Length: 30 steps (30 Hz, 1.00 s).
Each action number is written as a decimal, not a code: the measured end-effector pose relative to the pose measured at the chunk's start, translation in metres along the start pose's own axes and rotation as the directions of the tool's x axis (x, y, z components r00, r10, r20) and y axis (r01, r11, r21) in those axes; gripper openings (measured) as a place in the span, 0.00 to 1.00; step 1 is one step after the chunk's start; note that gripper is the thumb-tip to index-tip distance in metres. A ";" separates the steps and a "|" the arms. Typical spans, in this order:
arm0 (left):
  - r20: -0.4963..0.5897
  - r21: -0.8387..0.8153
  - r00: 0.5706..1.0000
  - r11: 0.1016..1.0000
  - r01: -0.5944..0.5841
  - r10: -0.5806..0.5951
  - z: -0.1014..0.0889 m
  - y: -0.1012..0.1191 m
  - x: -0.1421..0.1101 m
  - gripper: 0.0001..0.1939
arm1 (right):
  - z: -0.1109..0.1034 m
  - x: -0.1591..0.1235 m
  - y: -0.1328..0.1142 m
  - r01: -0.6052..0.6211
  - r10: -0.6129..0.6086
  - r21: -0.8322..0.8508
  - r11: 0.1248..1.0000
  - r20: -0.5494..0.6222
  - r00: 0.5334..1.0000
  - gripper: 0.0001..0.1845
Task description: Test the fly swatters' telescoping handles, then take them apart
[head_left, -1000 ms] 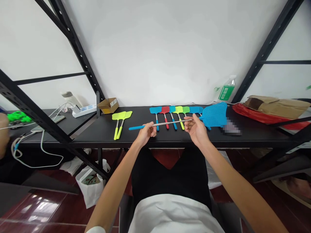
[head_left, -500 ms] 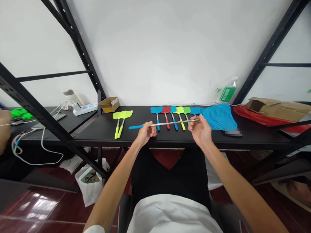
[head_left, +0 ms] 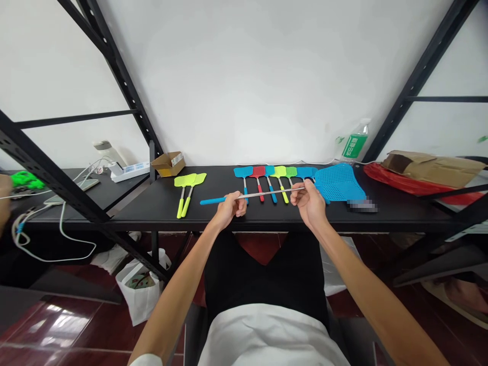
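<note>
A blue fly swatter (head_left: 340, 183) with an extended metal rod is held level above the table by both hands. My left hand (head_left: 232, 207) is closed around the rod close to its blue handle. Near the perforated head, my right hand (head_left: 309, 203) pinches the rod between thumb and fingers. Behind the rod lies a row of shorter swatters: blue, a red swatter (head_left: 258, 173), yellow-green and green, heads toward the wall. My right hand hides some of their handles. Two yellow-green swatters (head_left: 185, 201) lie together further left.
On the black table (head_left: 213, 213) stand a small cardboard box (head_left: 168, 165) and a green-labelled bottle (head_left: 354, 145). Brown packaging on a red bag (head_left: 381, 178) lies right. Black shelf posts flank both sides. A power strip (head_left: 131, 172) and cables sit left, near another person's arm.
My right hand has slid slightly left along the rod toward my left hand, and the swatter's head has shifted left with it. The whole view has moved a little.
</note>
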<state>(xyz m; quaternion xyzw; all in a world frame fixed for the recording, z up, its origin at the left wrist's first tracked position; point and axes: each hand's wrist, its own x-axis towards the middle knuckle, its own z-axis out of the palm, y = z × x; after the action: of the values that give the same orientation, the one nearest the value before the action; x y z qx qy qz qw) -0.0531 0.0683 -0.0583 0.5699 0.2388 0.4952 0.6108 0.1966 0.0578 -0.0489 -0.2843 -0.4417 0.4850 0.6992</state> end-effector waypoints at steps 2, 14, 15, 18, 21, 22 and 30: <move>0.000 0.009 1.000 1.000 0.007 -0.007 -0.001 -0.001 0.000 0.24 | 0.001 -0.001 -0.002 -0.013 0.013 -0.006 1.000 -0.006 1.000 0.22; 0.029 0.001 1.000 1.000 0.005 -0.005 -0.005 -0.004 0.000 0.23 | 0.000 -0.002 0.003 -0.066 0.066 0.055 0.996 0.002 0.998 0.22; 0.030 -0.003 1.000 1.000 0.007 -0.006 -0.005 -0.004 0.000 0.23 | 0.001 -0.002 0.004 -0.067 0.067 0.054 0.996 -0.002 0.998 0.22; 0.032 0.000 0.999 1.000 0.013 -0.013 -0.005 -0.004 0.001 0.23 | 0.003 -0.003 0.006 -0.068 0.068 0.044 0.997 -0.011 0.998 0.23; 0.035 0.038 0.999 0.999 0.013 -0.015 -0.004 -0.005 0.001 0.24 | 0.007 -0.006 0.011 -0.077 0.077 0.043 0.996 0.008 0.997 0.24; 0.043 0.063 0.999 0.998 0.016 -0.019 -0.004 -0.005 0.001 0.24 | 0.009 -0.007 0.013 -0.088 0.087 0.045 0.995 0.021 0.996 0.24; 0.075 0.207 0.995 0.977 0.052 -0.069 0.006 0.003 -0.002 0.25 | 0.016 -0.014 0.020 -0.141 0.139 0.023 0.990 0.070 0.988 0.25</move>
<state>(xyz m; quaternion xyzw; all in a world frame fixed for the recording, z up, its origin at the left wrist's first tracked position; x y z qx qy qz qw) -0.0498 0.0632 -0.0545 0.6420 0.2804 0.4252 0.5730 0.1716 0.0514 -0.0632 -0.2881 -0.4376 0.5482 0.6518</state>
